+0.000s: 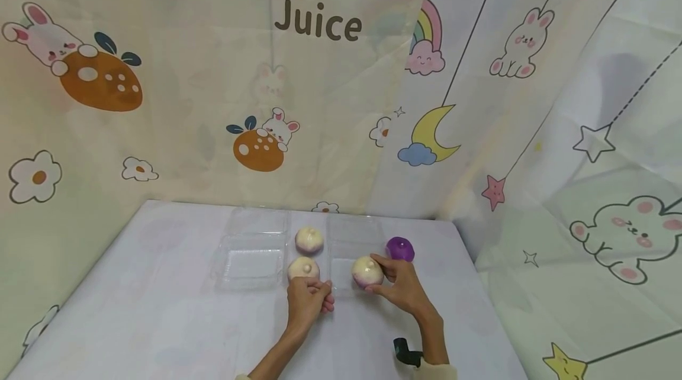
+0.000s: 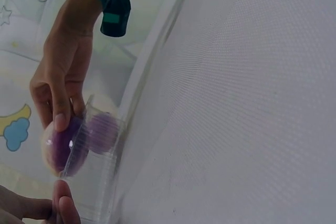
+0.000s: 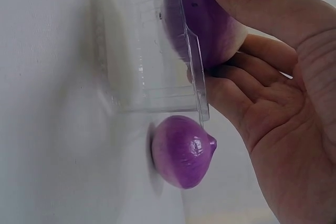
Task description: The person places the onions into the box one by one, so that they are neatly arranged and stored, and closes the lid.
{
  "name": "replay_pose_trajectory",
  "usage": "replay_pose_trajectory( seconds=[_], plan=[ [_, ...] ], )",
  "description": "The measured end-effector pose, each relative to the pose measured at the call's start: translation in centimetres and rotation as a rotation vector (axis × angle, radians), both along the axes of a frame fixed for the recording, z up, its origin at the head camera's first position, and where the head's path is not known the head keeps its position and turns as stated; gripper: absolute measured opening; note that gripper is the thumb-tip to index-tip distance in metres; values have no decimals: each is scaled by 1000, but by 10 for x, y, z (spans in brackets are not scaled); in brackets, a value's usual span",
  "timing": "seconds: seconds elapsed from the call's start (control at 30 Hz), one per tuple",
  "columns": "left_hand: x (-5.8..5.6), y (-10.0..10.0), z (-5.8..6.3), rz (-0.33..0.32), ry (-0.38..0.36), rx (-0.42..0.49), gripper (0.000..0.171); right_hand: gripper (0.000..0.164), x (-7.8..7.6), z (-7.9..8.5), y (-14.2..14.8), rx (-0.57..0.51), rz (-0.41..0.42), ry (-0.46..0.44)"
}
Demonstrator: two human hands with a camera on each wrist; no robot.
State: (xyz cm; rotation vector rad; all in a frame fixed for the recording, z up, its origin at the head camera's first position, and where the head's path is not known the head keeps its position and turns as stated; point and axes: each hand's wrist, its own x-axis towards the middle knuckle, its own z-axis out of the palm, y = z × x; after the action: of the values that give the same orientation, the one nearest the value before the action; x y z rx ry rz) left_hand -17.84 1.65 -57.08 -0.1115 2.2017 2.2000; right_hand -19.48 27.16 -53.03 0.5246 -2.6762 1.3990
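Note:
My right hand (image 1: pixel 402 288) grips a purple-and-cream onion (image 1: pixel 367 272) between thumb and fingers, over a clear plastic box (image 1: pixel 341 285). In the right wrist view this onion (image 3: pixel 205 19) is behind the box wall, its underside purple. My left hand (image 1: pixel 309 303) has its curled fingers at the box's near left corner, seeming to pinch the rim; the left wrist view shows the fingertips (image 2: pixel 61 188) by that corner. Just beyond the left hand sits another onion (image 1: pixel 303 267), partly covered by it. A purple onion (image 3: pixel 184 150) lies outside the box on the right.
Behind the front onion sits one more pale onion (image 1: pixel 309 240). A second clear plastic box (image 1: pixel 253 264) lies opened at the left. A dark wrist-worn device (image 1: pixel 407 351) is by the right sleeve. Printed cloth (image 1: pixel 192 131) hangs behind the white table (image 1: pixel 160 309).

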Motion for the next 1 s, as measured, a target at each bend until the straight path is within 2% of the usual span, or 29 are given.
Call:
replay_pose_trajectory(
  seconds=[0.47, 1.0],
  plan=[
    [1, -1, 2, 1, 1, 14, 22, 75, -6, -2, -7, -20, 73, 17],
    [1, -1, 2, -1, -5, 5, 23, 76, -12, -3, -20, 3, 75, -17]
  ],
)
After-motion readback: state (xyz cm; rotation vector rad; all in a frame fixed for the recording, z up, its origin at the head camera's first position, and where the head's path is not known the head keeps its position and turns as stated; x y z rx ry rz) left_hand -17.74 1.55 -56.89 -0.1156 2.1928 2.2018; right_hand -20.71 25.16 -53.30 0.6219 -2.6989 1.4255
